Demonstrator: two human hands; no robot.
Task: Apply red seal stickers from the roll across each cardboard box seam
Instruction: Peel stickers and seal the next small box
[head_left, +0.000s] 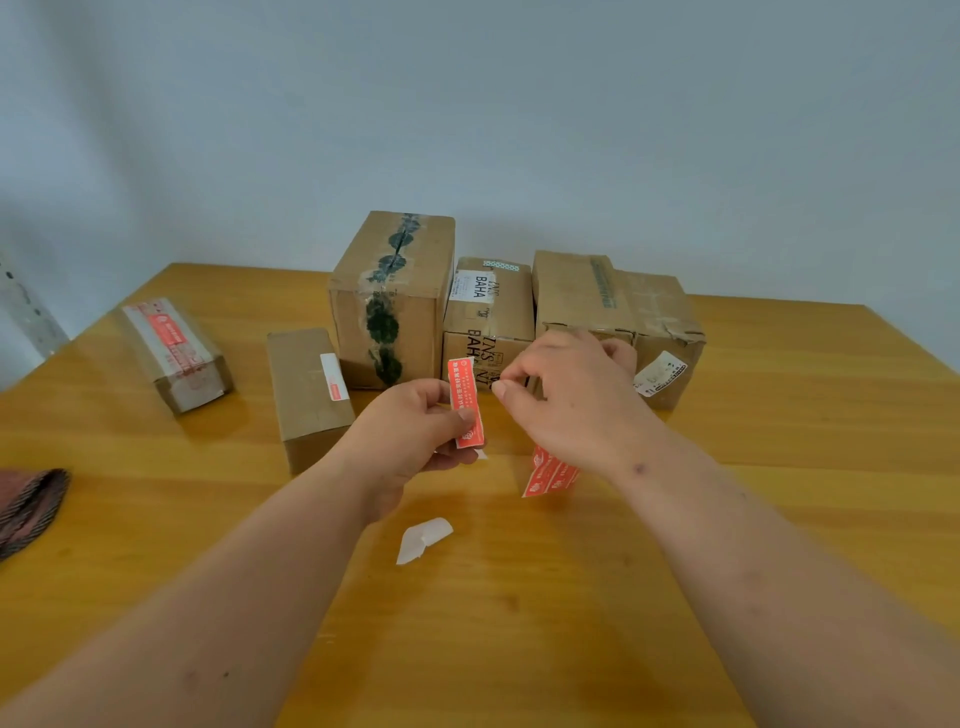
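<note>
My left hand (410, 431) pinches one red sticker (466, 402) upright above the table (779, 467); my right hand (566, 395) is curled, fingertips pinched near it, the strip (550, 475) hanging beneath. Two left boxes (174, 353) seem sealed already; three behind look undone. There's open table ahead, a backing scrap (423, 540) below.

head view, down over table (156, 519)

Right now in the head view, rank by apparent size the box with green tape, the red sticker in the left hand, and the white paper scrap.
1. Box with green tape, largest.
2. and 3. Red sticker and white paper scrap: look alike, unranked.
</note>
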